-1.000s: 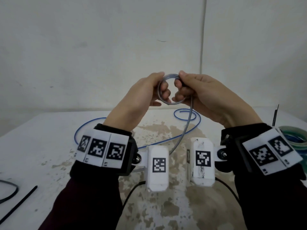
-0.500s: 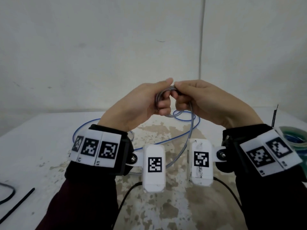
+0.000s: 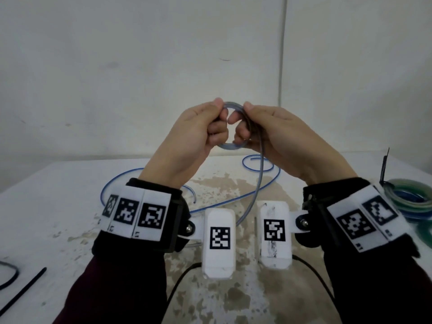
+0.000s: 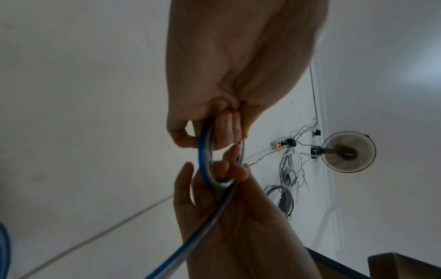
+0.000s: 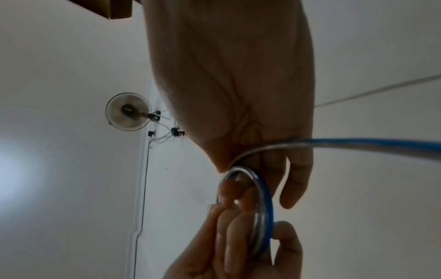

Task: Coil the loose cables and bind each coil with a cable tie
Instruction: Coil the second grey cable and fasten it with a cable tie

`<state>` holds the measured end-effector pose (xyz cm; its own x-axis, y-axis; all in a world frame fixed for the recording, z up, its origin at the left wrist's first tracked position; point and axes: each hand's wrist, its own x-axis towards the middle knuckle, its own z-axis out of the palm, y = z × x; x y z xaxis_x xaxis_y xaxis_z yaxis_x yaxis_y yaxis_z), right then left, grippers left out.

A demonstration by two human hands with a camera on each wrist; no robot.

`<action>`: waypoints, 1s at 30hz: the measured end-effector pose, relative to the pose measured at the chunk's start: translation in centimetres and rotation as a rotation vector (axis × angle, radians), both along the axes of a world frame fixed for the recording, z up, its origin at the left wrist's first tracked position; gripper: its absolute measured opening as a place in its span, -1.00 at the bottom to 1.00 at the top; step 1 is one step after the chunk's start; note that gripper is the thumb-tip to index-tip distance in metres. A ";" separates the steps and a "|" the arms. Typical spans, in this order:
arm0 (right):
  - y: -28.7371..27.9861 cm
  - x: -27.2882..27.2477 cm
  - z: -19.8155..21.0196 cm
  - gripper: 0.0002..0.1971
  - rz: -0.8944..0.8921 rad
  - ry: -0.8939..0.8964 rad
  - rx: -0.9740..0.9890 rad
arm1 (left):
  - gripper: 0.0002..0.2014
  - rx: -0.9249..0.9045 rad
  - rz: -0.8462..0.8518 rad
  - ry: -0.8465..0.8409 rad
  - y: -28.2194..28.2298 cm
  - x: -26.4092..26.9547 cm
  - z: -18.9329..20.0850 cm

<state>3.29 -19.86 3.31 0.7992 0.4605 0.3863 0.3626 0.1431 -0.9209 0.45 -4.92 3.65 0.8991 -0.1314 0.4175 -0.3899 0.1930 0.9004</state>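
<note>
Gripping one small cable coil, both hands (left hand, right hand).

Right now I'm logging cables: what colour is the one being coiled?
Blue with a clear, silvery side; the cable shows best in the right wrist view.

your right hand and left hand both pinch a small blue cable coil from opposite sides; its loose tail runs off right. a fan hangs on the wall behind.
</note>
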 end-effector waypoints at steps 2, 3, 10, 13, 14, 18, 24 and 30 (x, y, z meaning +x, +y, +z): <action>-0.1 -0.1 0.1 -0.64 0.037 0.026 0.059 | -0.68 -0.090 -0.015 0.017 -0.2 0.0 0.2; -0.2 -0.1 0.1 -0.64 0.037 0.021 0.066 | -0.68 -0.099 -0.050 0.035 -0.3 0.0 0.3; 0.4 -0.3 0.1 -0.65 0.021 0.013 0.078 | -0.63 -0.021 0.021 -0.028 -0.6 0.0 -0.2; 0.4 -0.4 0.3 -0.66 0.089 0.051 0.170 | -0.62 -0.112 0.039 -0.077 -0.9 0.0 0.1; 0.1 -0.3 0.3 -0.66 0.089 0.051 0.163 | -0.63 -0.090 -0.014 -0.046 -0.9 -0.1 0.2; -0.3 0.0 0.0 -0.66 -0.002 -0.017 0.001 | -0.65 0.087 -0.133 0.053 -0.2 -0.3 0.0; 0.4 -0.6 0.3 -0.67 0.064 0.091 0.119 | -0.65 -0.087 0.044 -0.060 -0.4 0.1 0.0; 0.5 0.0 -0.2 -0.66 0.051 0.085 0.125 | -0.64 0.018 -0.092 0.098 0.1 -0.2 0.3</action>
<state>3.31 -19.34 3.11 0.8083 0.4537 0.3753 0.2734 0.2752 -0.9217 0.23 -4.78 3.98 0.9191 -0.2219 0.3254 -0.2815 0.2079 0.9368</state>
